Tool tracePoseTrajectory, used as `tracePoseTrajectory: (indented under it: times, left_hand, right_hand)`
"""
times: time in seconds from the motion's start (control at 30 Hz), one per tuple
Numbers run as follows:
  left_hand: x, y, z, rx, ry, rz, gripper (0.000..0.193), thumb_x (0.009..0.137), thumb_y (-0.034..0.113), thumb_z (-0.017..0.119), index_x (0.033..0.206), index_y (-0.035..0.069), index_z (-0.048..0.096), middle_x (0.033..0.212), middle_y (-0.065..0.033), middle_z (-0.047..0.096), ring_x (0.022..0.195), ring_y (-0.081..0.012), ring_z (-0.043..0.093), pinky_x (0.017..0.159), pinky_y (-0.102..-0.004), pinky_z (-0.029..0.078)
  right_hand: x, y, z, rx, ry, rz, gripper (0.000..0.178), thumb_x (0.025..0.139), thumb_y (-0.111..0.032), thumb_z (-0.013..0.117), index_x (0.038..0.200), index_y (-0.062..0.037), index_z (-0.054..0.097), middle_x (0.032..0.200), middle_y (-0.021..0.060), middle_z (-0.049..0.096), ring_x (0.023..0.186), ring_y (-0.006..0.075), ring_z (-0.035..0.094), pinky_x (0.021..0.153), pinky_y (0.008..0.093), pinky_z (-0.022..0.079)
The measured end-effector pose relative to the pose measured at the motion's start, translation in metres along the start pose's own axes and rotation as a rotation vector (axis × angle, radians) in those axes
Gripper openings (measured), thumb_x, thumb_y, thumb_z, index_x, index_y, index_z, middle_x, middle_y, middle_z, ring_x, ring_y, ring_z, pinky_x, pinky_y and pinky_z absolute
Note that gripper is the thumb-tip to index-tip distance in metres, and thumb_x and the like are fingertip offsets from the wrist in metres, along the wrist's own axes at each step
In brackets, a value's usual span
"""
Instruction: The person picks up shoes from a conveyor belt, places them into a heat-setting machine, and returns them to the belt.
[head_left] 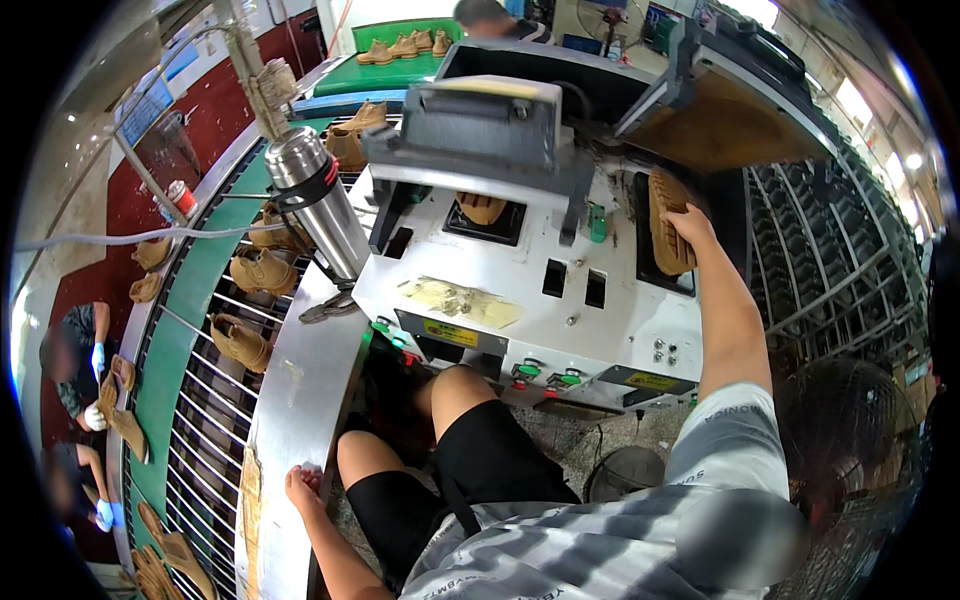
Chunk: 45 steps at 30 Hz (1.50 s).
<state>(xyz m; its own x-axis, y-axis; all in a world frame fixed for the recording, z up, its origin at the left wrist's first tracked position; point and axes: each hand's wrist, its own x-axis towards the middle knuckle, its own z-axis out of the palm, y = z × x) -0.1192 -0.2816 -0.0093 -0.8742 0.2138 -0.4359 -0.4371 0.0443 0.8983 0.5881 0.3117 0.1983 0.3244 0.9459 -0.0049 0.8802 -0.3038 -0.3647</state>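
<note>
My right hand grips a tan shoe by its side, with the ridged brown sole turned up. That shoe is over the dark pad of the right-hand press station, under a raised lid. In the left station another shoe shows its brown sole in a black recess, partly hidden below the grey press head. My left hand is by the edge of the metal ledge, its fingers curled with nothing visible in them.
The white press machine has green and red buttons. A steel flask stands left of it. Tan shoes sit on the roller conveyor. People work at far left, another behind the press. A rack and a fan are at right.
</note>
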Motion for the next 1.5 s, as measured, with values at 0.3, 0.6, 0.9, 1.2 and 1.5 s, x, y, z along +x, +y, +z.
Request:
tracePoseTrajectory:
  times: [0.3,0.6,0.9,1.2,1.5]
  left_hand:
    - [-0.04,-0.019,0.081,0.238,-0.249,0.042,0.01,0.091,0.012,0.056,0.092,0.004,0.061,0.07,-0.0035,0.056,0.058,-0.0125,0.052,0.052,-0.0238,0.043]
    - [-0.278,-0.088,0.305,0.8,-1.594,0.678,0.021,0.091,0.019,0.058,0.097,0.002,0.069,0.089,-0.0196,0.068,0.083,-0.0328,0.066,0.074,-0.0407,0.051]
    - [-0.26,-0.116,0.343,0.832,-1.537,0.743,0.02,0.091,0.015,0.054,0.098,0.005,0.07,0.092,-0.0178,0.07,0.088,-0.0361,0.067,0.077,-0.0412,0.052]
    - [-0.049,0.003,0.196,1.121,-0.099,0.736,0.031,0.086,0.033,0.057,0.08,0.006,0.071,0.081,-0.0216,0.068,0.078,-0.043,0.065,0.071,-0.0496,0.052]
    - [0.011,0.011,0.073,1.112,0.168,0.879,0.035,0.084,0.033,0.056,0.069,0.002,0.064,0.069,-0.019,0.064,0.067,-0.0388,0.061,0.064,-0.0485,0.048]
  right_hand:
    - [-0.122,0.056,0.02,0.04,0.387,-0.391,0.051,0.097,-0.038,0.052,0.135,-0.0048,0.053,0.133,0.0206,0.054,0.119,0.0393,0.053,0.102,0.0446,0.042]
    - [-0.319,0.263,0.1,0.974,0.752,0.443,0.022,0.093,-0.02,0.059,0.081,-0.0056,0.048,0.08,0.0042,0.046,0.071,0.0201,0.045,0.064,0.0341,0.04]
    - [-0.355,0.326,0.149,1.529,-0.333,0.588,0.029,0.096,-0.03,0.056,0.078,-0.0078,0.052,0.075,0.0056,0.053,0.065,0.0205,0.051,0.06,0.0361,0.045]
    - [-0.425,-0.06,0.172,0.864,-1.311,-0.55,0.02,0.09,-0.012,0.068,0.107,-0.0025,0.065,0.094,0.0018,0.065,0.087,0.0091,0.059,0.079,0.0276,0.05]
    - [-0.182,-0.331,0.162,0.562,0.297,-0.657,0.059,0.071,-0.031,0.072,0.123,-0.0099,0.052,0.115,0.0199,0.057,0.113,0.0346,0.053,0.096,0.044,0.043]
